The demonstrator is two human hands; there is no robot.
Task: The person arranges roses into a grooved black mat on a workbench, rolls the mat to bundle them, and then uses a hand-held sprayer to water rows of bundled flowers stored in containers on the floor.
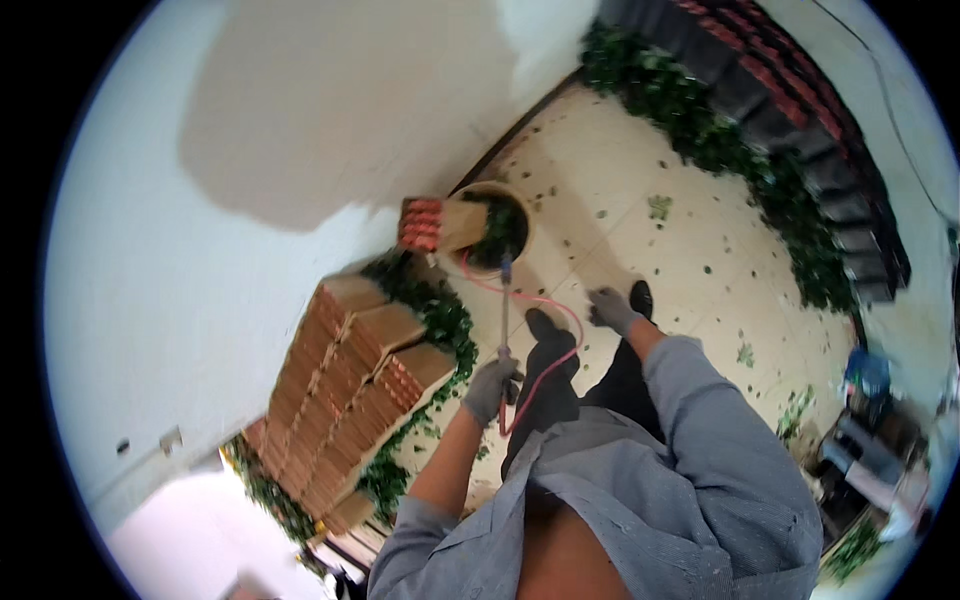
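My left hand (491, 388), in a grey glove, grips the rear end of a long thin spray wand (505, 311). A blue fitting at the wand's far end is over the rim of a round pale bucket (528, 232). From the handle a thin red hose (574, 322) loops past my legs towards the bucket. A cardboard-wrapped bunch of red flowers (463, 223) leans across the bucket, which has green leaves inside. My gloved right hand (613, 309) hangs over the tiled floor beside my shoe, its fingers curled; anything inside them is too blurred to make out.
Stacked cardboard-wrapped bunches (352, 397) stand at left by the white wall (150, 285), green leaves (442, 315) sticking out. More bunches in dark wrapping (750, 97) line the right wall. Loose leaves litter the tiled floor (675, 247). A person (870, 472) is at the lower right.
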